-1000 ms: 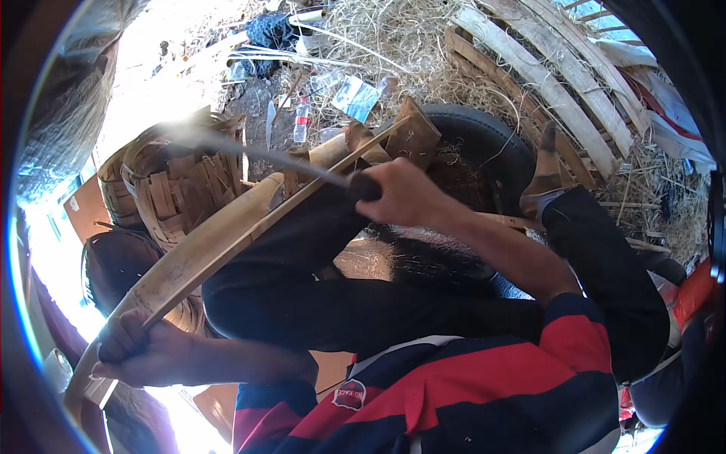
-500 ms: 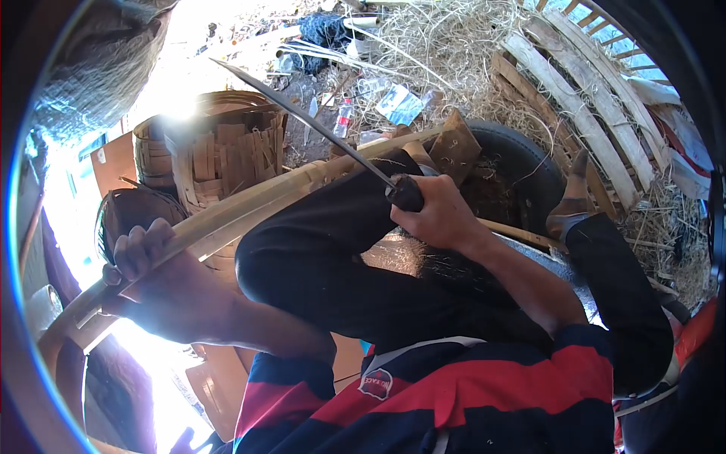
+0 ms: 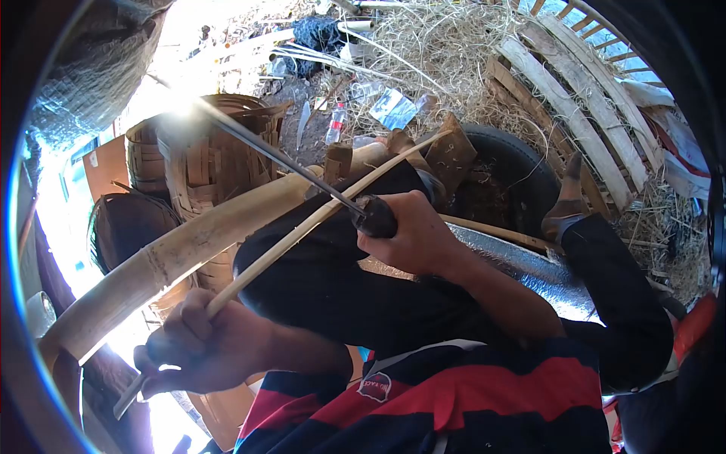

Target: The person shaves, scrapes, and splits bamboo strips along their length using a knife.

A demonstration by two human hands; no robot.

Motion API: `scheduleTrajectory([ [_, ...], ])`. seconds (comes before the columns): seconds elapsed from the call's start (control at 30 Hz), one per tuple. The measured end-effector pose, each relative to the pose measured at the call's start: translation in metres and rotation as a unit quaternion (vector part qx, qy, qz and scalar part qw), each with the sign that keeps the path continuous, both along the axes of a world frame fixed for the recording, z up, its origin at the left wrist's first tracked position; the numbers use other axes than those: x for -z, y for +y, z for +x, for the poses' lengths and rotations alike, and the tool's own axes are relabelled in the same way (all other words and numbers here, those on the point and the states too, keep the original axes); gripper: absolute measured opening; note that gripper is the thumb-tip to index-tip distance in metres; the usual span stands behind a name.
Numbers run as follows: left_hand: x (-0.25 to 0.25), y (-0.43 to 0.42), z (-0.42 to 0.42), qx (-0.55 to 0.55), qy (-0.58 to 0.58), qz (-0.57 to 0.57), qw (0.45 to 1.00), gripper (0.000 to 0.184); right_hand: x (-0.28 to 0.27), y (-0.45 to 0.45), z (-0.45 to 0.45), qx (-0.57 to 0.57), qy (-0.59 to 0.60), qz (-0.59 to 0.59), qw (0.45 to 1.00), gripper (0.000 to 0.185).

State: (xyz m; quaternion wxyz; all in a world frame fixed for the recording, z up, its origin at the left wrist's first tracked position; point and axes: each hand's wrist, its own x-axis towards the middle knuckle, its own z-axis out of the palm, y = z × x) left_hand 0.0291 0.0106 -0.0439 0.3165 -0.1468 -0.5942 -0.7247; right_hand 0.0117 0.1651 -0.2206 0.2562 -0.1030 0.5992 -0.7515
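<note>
My left hand [image 3: 215,344] is closed around the lower part of a thin bamboo strip [image 3: 291,240], whose end pokes out below the fist. The strip slants up to the right across my bent knee. My right hand [image 3: 414,233] grips the dark handle of a long knife [image 3: 261,147], its narrow blade pointing up and left. Near the handle the blade crosses over the strip; whether the two touch I cannot tell. Beyond my left hand lies a thick bamboo pole [image 3: 189,240], running from lower left past my knee.
Woven baskets [image 3: 208,159] stand behind the pole on the left. A black tyre [image 3: 522,163] lies by my feet. Wooden slats [image 3: 578,106], loose shavings [image 3: 454,45] and a plastic bottle [image 3: 336,122] are on the ground ahead.
My left hand has come down and toward me with the strip, which now lies apart from the thick pole. My right hand and the knife have shifted left and slightly down.
</note>
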Motion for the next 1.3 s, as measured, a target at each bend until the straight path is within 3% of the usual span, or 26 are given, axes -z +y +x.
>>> scheduleTrajectory([
  [0.1,0.000,-0.006,0.007,0.045,-0.002,0.024,0.999,0.046,0.001,0.001,-0.001,-0.035,-0.007,0.007,0.999,0.016],
  [0.17,0.002,-0.013,0.020,-0.034,-0.002,-0.018,0.999,0.045,0.002,0.000,0.001,-0.045,-0.026,0.007,0.999,0.017],
  [0.4,0.006,-0.017,0.041,-0.050,0.005,0.077,0.996,0.045,0.009,-0.003,0.010,-0.038,0.040,0.085,0.995,0.015],
  [0.47,0.006,-0.007,0.029,0.010,0.012,0.058,0.998,0.044,0.015,0.000,0.011,-0.037,0.059,0.098,0.993,0.015],
  [0.6,0.007,-0.017,0.035,0.009,0.008,0.071,0.997,0.044,0.047,0.007,0.014,-0.047,0.003,0.167,0.985,0.019],
  [0.7,0.006,-0.013,0.033,-0.057,0.003,0.041,0.998,0.042,0.050,0.010,0.012,-0.057,-0.015,0.179,0.982,0.018],
  [0.8,0.007,-0.007,0.021,-0.013,0.005,0.050,0.999,0.047,0.048,0.011,0.011,-0.051,-0.008,0.180,0.982,0.018],
  [0.87,0.007,-0.009,0.021,-0.017,0.008,-0.013,1.000,0.045,0.047,0.014,0.011,-0.045,-0.003,0.185,0.982,0.018],
  [1.3,0.006,-0.005,0.032,0.010,0.020,0.060,0.998,0.037,0.054,0.024,0.017,-0.031,0.015,0.235,0.971,0.017],
])
